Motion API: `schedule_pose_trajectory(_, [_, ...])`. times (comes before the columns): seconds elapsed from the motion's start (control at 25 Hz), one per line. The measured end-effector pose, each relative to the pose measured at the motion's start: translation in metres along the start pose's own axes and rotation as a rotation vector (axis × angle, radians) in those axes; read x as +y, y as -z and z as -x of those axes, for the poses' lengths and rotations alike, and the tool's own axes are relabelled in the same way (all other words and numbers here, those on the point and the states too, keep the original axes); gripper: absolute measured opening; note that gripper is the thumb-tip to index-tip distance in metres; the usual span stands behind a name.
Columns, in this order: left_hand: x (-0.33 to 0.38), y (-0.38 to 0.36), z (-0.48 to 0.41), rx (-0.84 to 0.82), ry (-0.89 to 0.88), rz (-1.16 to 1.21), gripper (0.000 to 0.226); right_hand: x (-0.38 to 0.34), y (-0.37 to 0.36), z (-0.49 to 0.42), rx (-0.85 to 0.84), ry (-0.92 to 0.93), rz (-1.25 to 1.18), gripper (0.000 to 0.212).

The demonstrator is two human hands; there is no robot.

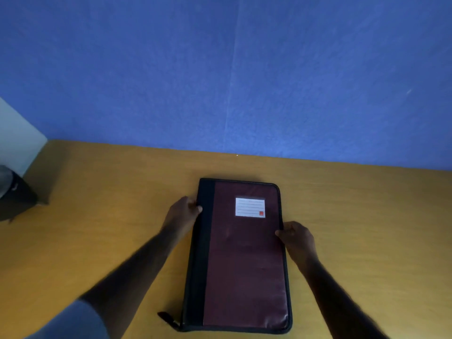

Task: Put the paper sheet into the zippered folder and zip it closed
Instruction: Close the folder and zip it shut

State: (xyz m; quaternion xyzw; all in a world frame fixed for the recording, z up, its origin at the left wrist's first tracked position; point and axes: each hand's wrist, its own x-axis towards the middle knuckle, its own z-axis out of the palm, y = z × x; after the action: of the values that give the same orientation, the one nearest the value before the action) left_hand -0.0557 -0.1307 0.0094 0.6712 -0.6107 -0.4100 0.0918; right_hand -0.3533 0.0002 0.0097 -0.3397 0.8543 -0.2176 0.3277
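Note:
A maroon zippered folder [241, 260] with a black spine and a white label [250, 207] lies flat and closed on the wooden table [110, 216]. Its zip pull tab [167, 319] sticks out at the near left corner. My left hand [182, 214] grips the spine edge on the left, fingertips on the cover. At the right edge my right hand [296, 237] holds the folder, thumb on the cover. No paper sheet is in view.
A blue wall [232, 74] rises right behind the table's far edge. A dark object [14, 194] stands at the table's far left, beside a pale wall section [17, 135].

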Motion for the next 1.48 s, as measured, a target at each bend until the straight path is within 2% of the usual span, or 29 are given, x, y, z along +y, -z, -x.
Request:
schedule_pose_trajectory(0.08, [-0.018,-0.011,0.034,0.003,-0.051,0.053,0.047,0.018,-0.006,0.032,0.032,-0.011,0.042,0.017])
schedule_pose_trajectory(0.2, [-0.055,-0.029,0.083,0.021,-0.035,-0.010,0.050,0.038,-0.016,0.072,0.030,-0.040,0.049,0.028])
schedule_pose_trajectory(0.4, [-0.054,-0.039,0.099,0.007,-0.003,0.040,0.056,0.042,-0.024,0.093,0.011,-0.075,0.029,0.067])
schedule_pose_trajectory(0.48, [-0.049,-0.037,0.102,0.011,-0.006,0.076,0.054,0.036,-0.023,0.089,0.004,-0.095,-0.021,0.066])
schedule_pose_trajectory(0.8, [-0.048,-0.027,0.095,-0.025,-0.019,0.208,0.055,0.022,-0.013,0.075,0.038,-0.101,-0.362,0.031])
schedule_pose_trajectory(1.04, [-0.023,-0.005,0.068,0.041,-0.040,0.270,0.053,-0.013,-0.004,0.044,0.053,-0.026,-0.434,0.031])
schedule_pose_trajectory(1.2, [-0.006,0.009,0.044,0.088,-0.048,0.253,0.051,-0.032,-0.006,0.022,0.059,-0.041,-0.431,0.036])
schedule_pose_trajectory(1.48, [-0.004,0.012,0.024,0.059,-0.028,0.237,0.056,-0.036,-0.022,0.004,0.038,-0.076,-0.373,0.044])
